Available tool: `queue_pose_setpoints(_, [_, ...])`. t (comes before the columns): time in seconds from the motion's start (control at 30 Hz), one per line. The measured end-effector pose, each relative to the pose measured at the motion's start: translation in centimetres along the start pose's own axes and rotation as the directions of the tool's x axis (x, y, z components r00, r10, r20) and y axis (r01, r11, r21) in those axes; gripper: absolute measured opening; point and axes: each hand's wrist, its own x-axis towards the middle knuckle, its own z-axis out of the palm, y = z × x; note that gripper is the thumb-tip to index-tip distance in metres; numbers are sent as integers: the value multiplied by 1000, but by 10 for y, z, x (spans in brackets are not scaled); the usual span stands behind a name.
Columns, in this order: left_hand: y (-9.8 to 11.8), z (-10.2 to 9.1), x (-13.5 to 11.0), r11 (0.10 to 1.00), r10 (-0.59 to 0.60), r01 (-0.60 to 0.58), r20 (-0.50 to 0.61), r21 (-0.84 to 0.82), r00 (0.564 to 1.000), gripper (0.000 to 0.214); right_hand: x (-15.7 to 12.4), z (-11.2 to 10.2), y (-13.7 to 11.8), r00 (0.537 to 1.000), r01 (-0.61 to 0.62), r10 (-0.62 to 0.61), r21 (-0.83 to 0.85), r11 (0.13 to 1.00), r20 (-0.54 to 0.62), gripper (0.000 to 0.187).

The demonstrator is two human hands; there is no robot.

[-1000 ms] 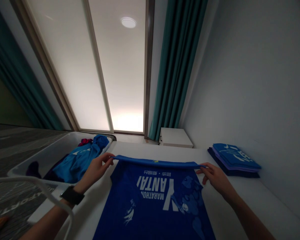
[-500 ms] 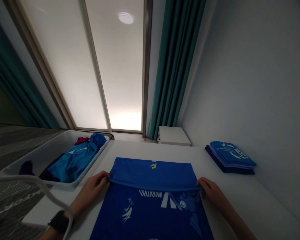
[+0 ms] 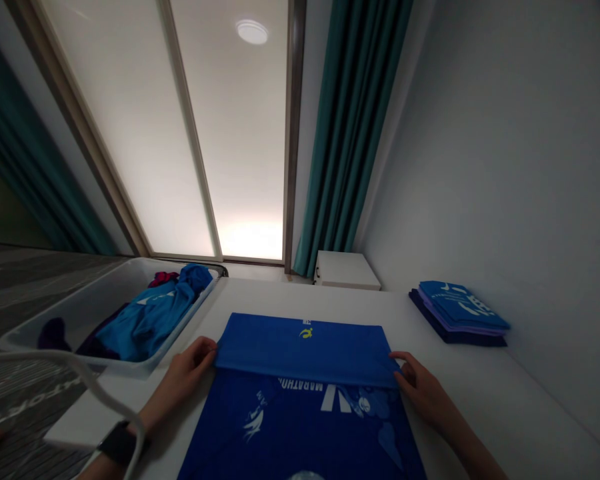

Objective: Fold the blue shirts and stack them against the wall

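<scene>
A blue sports shirt (image 3: pixel 300 433) with white lettering reading MARATHON lies spread on the white table, its far part folded over toward me as a lighter blue band (image 3: pixel 280 347). At the left end of that band my left hand (image 3: pixel 193 367) is closed, fingertips pinched at the fabric edge. My right hand (image 3: pixel 423 390) is at the opposite end, thumb and forefinger apart and touching the edge of the fold. The shirt's near end runs out of view.
A translucent plastic bin (image 3: pixel 25 337) with crumpled clothes (image 3: pixel 150 320) stands at left. Folded shirts (image 3: pixel 463 310) are stacked at the right of the table (image 3: pixel 270 293), near the wall. A pale curved tube (image 3: pixel 100 393) crosses the lower left. Behind the table is a white cabinet (image 3: pixel 347 270).
The folded band's near edge has come down flatter and slightly closer to me. My right thumb and forefinger have spread apart from their pinch; my left hand has shifted slightly up.
</scene>
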Motion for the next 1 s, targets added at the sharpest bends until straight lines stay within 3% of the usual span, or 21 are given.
queue_pose_setpoints(0.3, [5, 1, -8, 982, 24, -23, -2, 186, 1000, 30, -1, 7, 6, 998, 1, 6, -97, 995, 68, 46])
queue_pose_setpoints(0.67, [7, -2, -13, 994, 20, -23, 32, 111, 999, 30, 3, 0, -3, 999, 1, 6, -141, 990, 48, 40])
queue_pose_setpoints(1.0, [-3, 1, -16, 978, 47, -55, 43, 202, 998, 29, 4, -3, -2, 997, 5, 8, -151, 989, 83, 45])
